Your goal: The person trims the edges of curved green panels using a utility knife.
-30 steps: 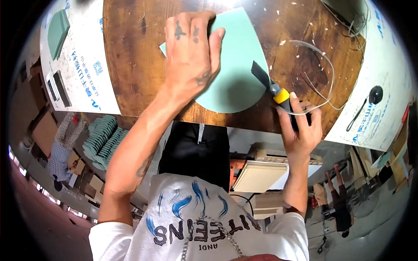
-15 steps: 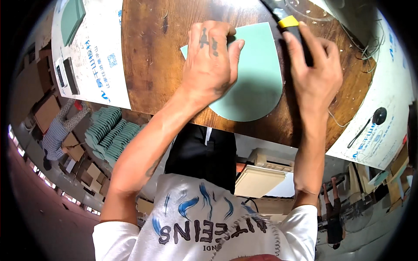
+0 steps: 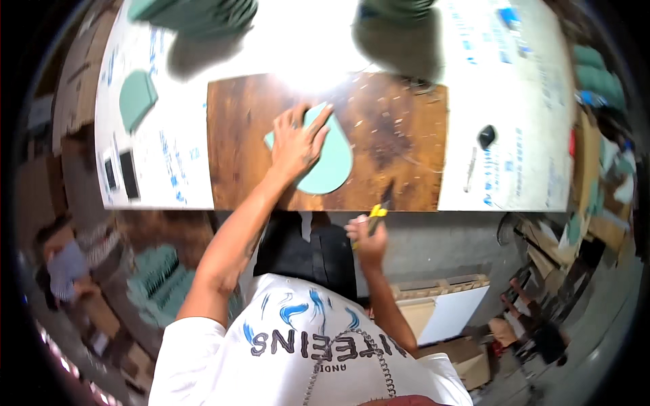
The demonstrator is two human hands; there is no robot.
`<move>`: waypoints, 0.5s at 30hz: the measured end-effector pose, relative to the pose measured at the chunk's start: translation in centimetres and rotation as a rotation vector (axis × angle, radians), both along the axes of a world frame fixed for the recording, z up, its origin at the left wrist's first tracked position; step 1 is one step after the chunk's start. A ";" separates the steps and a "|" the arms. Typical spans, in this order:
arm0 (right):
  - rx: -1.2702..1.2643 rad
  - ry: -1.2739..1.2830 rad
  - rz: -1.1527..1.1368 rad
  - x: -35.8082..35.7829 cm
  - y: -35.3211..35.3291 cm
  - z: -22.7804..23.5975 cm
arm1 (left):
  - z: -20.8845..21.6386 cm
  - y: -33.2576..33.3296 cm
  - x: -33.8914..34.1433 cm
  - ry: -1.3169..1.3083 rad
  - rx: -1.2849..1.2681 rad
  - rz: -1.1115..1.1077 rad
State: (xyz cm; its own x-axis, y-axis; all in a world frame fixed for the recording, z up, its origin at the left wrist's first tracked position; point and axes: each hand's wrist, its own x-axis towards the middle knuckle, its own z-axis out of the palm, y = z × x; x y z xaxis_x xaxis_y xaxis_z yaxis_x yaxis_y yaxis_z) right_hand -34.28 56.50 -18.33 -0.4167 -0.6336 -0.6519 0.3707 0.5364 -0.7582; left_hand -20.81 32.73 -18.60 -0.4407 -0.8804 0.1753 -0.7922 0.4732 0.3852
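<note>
A flat pale green piece [image 3: 332, 162], rounded at its near end, lies on the brown wooden board [image 3: 244, 169] in front of me. My left hand [image 3: 298, 143] rests on its left part with the fingers spread, pressing from above. Just off the board's near edge, right of the piece, my right hand [image 3: 369, 238] is closed round what looks like a black-and-yellow utility knife [image 3: 378, 211]. Its dark tip points up and away over the board; motion blurs it.
Green stacks [image 3: 203, 15] stand at the far side of the white tabletop [image 3: 183, 183]. Green pieces [image 3: 138, 100] and two dark flat devices [image 3: 128, 174] lie left; a black oval object [image 3: 487, 137] lies right. Shavings dot the board. Other people are at both sides, beyond the table.
My right hand has drawn back from the board's far right to its near edge with the utility knife. My left hand stays on the green piece. The view now takes in more of the table.
</note>
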 end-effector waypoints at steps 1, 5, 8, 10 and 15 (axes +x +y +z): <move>0.049 -0.063 -0.079 1.9 -0.1 -0.1 | 0.1 0.7 0.3 -0.020 0.001 0.024; 0.001 -0.147 -0.334 4.7 -0.2 1.1 | 1.1 5.8 -0.9 -0.082 0.103 -0.014; 0.105 -0.010 -0.388 3.5 1.6 0.5 | 2.7 10.0 -2.0 -0.072 0.284 -0.121; 0.127 0.039 -0.348 3.0 1.9 2.8 | 4.8 11.7 -0.6 -0.128 0.273 -0.308; -0.016 0.121 -0.400 2.6 -1.1 9.8 | 10.2 12.8 2.0 0.017 0.394 -0.845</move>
State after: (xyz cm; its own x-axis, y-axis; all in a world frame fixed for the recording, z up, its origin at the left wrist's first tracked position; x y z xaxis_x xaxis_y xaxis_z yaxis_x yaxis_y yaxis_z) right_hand -31.66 55.43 -8.57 -0.7049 -0.4158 -0.5747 0.4550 0.3565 -0.8160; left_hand -18.82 45.55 -8.37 -0.9624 -0.2658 -0.0558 -0.2373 0.7230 0.6488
